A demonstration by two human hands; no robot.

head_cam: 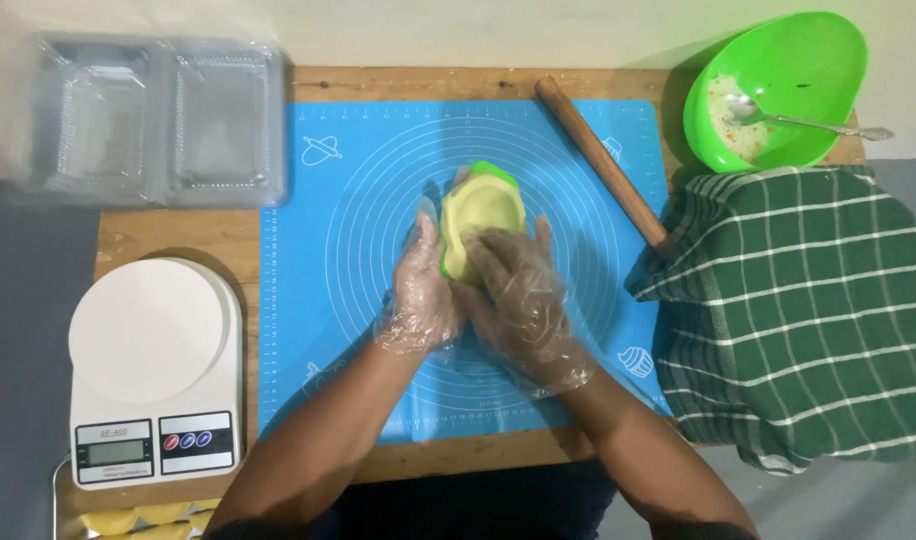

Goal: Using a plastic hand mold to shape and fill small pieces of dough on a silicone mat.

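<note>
Hands in clear plastic gloves, seen from above, over a blue silicone baking mat (378, 380) on a wooden desk (178, 235). Left hand (423, 290) cupped under a green dumpling mould (478, 220) lined with pale yellow dough, grip closed on it. Right hand (518, 290) pressed on the dough, fingers together. Wooden rolling pin (603, 165) near the right, green bowl (778, 85) with spoon (808, 122) beyond, checked green cloth (798, 310) beside; white kitchen scale (156, 370) and clear plastic containers (153, 120) left.
</note>
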